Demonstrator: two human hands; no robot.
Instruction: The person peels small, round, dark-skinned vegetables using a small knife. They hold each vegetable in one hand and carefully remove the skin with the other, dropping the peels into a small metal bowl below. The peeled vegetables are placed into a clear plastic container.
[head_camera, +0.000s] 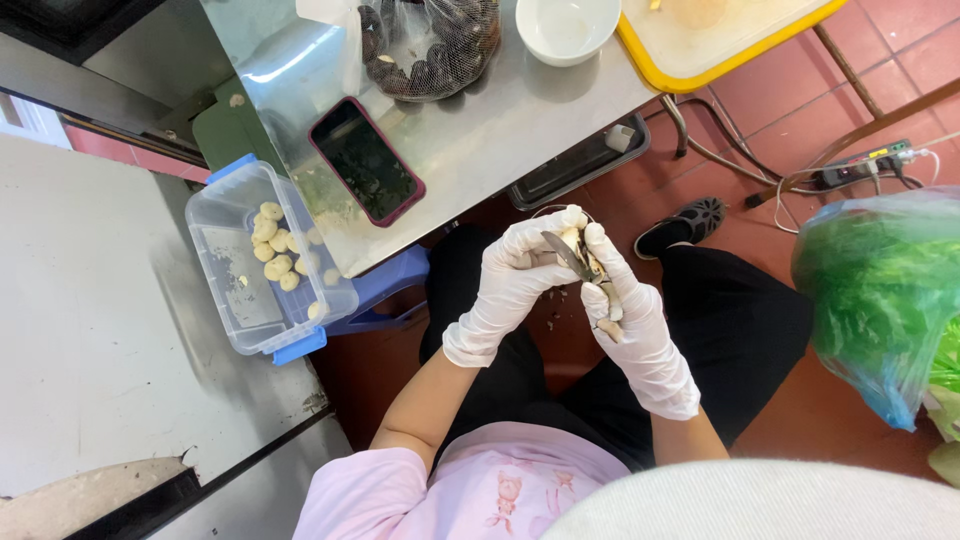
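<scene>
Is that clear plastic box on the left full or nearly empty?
Nearly empty. The clear plastic box holds only a small cluster of pale peeled pieces along one side; most of its bottom shows bare.

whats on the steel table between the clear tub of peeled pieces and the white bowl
In the head view, a dark phone in a pink case and a mesh bag of dark round pieces lie between them.
</scene>
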